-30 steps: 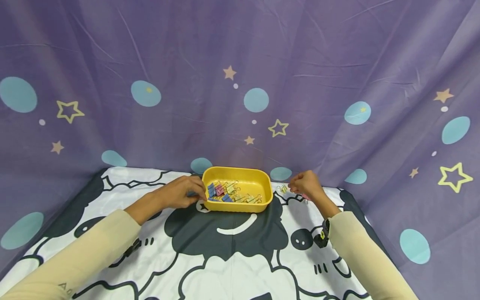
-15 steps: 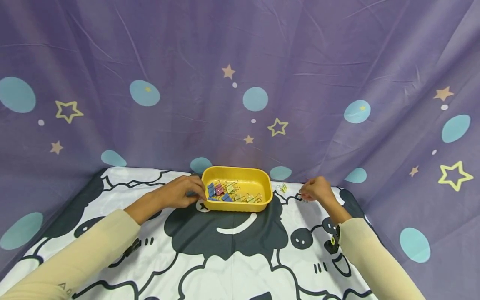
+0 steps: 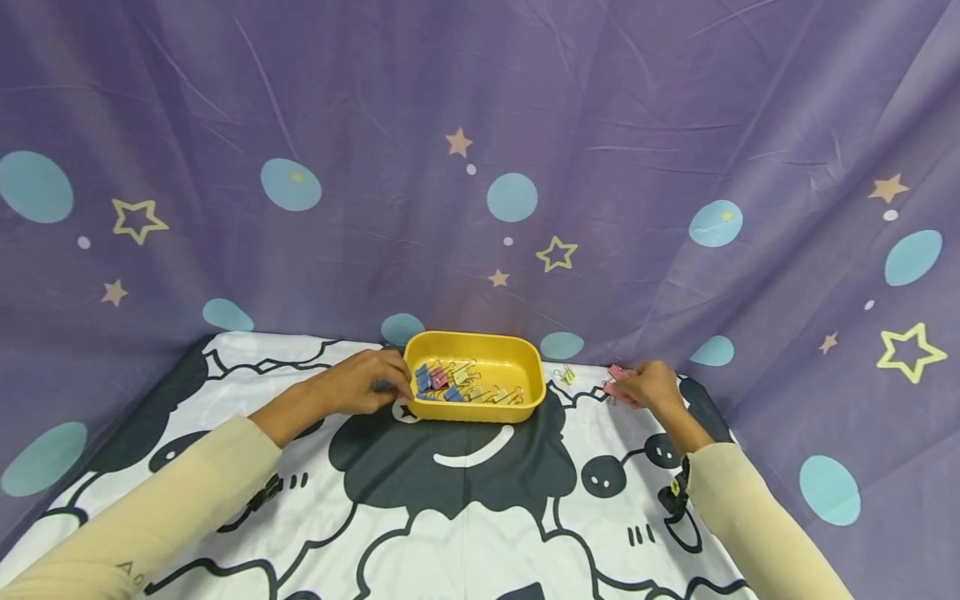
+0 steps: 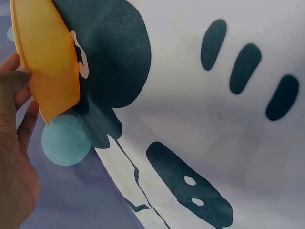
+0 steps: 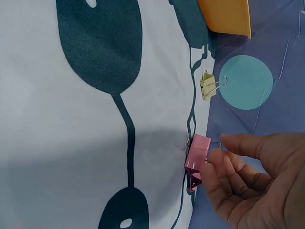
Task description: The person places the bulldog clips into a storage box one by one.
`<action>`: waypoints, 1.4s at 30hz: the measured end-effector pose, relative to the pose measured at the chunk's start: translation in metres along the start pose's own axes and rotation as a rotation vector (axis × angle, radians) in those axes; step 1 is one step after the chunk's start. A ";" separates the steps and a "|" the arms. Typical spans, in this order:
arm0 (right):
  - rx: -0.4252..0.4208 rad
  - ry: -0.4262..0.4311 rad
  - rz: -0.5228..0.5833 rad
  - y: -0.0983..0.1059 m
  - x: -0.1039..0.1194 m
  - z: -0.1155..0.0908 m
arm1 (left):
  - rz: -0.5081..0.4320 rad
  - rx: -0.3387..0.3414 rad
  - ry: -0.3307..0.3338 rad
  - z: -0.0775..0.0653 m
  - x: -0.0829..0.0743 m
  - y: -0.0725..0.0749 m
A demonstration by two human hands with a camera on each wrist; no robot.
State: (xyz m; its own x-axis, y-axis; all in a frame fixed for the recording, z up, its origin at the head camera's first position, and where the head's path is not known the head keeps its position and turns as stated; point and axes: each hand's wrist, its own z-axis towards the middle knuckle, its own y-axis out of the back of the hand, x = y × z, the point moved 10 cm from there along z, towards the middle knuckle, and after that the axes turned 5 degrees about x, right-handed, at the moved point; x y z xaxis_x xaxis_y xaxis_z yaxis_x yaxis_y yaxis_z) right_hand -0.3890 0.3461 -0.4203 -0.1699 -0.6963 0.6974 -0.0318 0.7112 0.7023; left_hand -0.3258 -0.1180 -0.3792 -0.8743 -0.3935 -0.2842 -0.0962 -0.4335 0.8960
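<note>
My left hand (image 3: 367, 383) holds the left end of a yellow plastic tray (image 3: 487, 414), its thumb and fingers at the rim; the left wrist view shows this grip on the tray (image 4: 50, 57). Inside the tray lie several binder clips, blue (image 3: 453, 394), pink (image 3: 439, 380) and pale yellow (image 3: 462, 377). To the right, my right hand (image 3: 651, 387) is at two pink binder clips. Thumb and fingertips pinch the wire handle of one pink binder clip (image 5: 198, 150); the other pink clip (image 5: 195, 180) lies right beside it, partly hidden by the fingers.
A yellow binder clip (image 3: 567, 376) lies on the cloth between the tray and the right hand. The white cloth (image 3: 465, 550) with dark cartoon prints covers the table. A purple curtain (image 3: 390, 275) with stars and dots hangs right behind its far edge.
The right hand has moved rightward, away from the loose yellow clip, and the pink clips now show at its fingertips. My left hand and the tray have stayed in place.
</note>
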 end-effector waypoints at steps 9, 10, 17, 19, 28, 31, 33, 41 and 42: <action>0.027 -0.054 0.110 -0.008 -0.012 0.005 | -0.019 0.021 0.025 0.002 0.002 -0.001; 0.034 -0.061 0.131 -0.008 -0.012 0.004 | -0.018 0.020 0.024 0.002 0.002 -0.001; 0.076 -0.112 0.226 -0.011 -0.017 0.002 | -0.004 0.009 0.006 0.001 0.000 0.000; 0.088 -0.125 0.253 -0.012 -0.019 0.003 | -0.004 0.011 0.012 0.001 0.000 0.000; 0.133 -0.118 0.435 -0.015 -0.016 -0.002 | 0.001 0.005 0.003 0.002 -0.001 0.001; 0.141 -0.105 0.465 -0.016 -0.014 -0.003 | -0.012 0.012 0.014 0.001 0.000 0.001; 0.135 -0.097 0.478 -0.015 -0.014 -0.002 | -0.019 0.016 0.021 0.001 0.001 0.000; 0.109 -0.075 0.517 -0.014 -0.012 0.000 | -0.022 0.023 0.039 0.001 0.003 -0.001; 0.112 -0.076 0.515 -0.014 -0.011 0.000 | -0.022 0.022 0.038 0.001 0.003 -0.001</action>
State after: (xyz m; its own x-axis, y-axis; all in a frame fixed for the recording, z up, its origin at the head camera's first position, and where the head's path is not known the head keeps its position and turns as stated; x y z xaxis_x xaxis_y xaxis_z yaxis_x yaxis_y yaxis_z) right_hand -0.3867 0.3441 -0.4377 -0.2622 -0.2477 0.9327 -0.0295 0.9681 0.2488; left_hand -0.3285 -0.1184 -0.3807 -0.8533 -0.4144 -0.3165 -0.1263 -0.4247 0.8965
